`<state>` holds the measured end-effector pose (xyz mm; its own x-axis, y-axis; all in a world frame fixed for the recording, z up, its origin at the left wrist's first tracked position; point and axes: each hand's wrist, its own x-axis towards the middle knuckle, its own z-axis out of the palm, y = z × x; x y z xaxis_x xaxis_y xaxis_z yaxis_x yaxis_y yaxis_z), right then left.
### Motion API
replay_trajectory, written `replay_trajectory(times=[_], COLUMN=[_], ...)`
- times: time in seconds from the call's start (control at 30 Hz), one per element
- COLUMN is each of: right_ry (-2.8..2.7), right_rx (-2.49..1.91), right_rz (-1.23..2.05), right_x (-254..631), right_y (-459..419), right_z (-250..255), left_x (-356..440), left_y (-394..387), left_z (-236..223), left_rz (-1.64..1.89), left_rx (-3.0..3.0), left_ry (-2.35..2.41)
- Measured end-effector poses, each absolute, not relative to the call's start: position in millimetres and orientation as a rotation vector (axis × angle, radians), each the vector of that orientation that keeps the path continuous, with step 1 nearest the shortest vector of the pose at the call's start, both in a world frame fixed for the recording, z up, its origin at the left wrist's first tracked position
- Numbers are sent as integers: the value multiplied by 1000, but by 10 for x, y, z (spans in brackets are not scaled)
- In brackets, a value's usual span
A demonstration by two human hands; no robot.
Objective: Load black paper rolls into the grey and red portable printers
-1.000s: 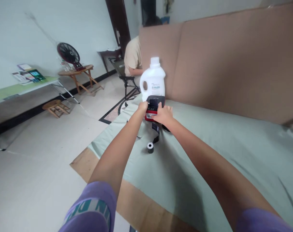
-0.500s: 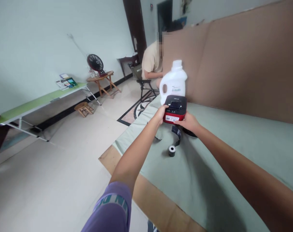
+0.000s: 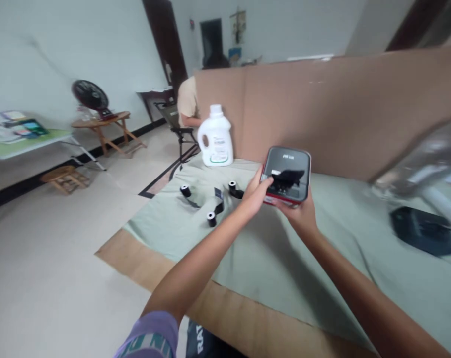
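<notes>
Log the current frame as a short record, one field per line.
left hand: gripping the left side of a red-and-black device, thumb on top
right hand: holding its near right corner
small black rolls: three, on the pale green cloth, left of the device
white bottle: upright, beyond the rolls
co-worker: partly hidden by the brown panel
dark flat object: at right, blurred, identity unclear

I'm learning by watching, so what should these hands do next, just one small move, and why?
Probably lower the square black-topped, red-sided device onto the pale green cloth, right of the small black rolls with white ends: the left hand and right hand both support it, and those rolls sit to its left.
</notes>
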<state>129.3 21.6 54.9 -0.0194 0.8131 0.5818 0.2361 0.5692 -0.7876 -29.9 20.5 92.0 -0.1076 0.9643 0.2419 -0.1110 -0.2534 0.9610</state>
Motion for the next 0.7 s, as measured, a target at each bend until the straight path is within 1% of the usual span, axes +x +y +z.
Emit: replay_trajectory(times=[0.1, 0.23, 0.33, 0.53, 0.7], right_ry=[-1485, -1426, -1463, -1434, -1475], right_rx=[-1091, -1236, -1256, -1259, -1227], right_rz=[583, 553, 538, 705, 700], right_x=[1909, 2276, 2309, 2257, 2292], right_y=[-205, -585, -666, -621, -587], right_z=[278, 144, 133, 55, 16], left_x=[269, 628, 662, 580, 583], left_y=[-120, -420, -516, -595, -575], left_z=[597, 327, 228, 138, 44], left_rz=[1417, 1351, 1359, 1398, 1367], left_rx=[1302, 1344, 1339, 1436, 1414], left_ry=[1100, 993, 957, 1007, 1010])
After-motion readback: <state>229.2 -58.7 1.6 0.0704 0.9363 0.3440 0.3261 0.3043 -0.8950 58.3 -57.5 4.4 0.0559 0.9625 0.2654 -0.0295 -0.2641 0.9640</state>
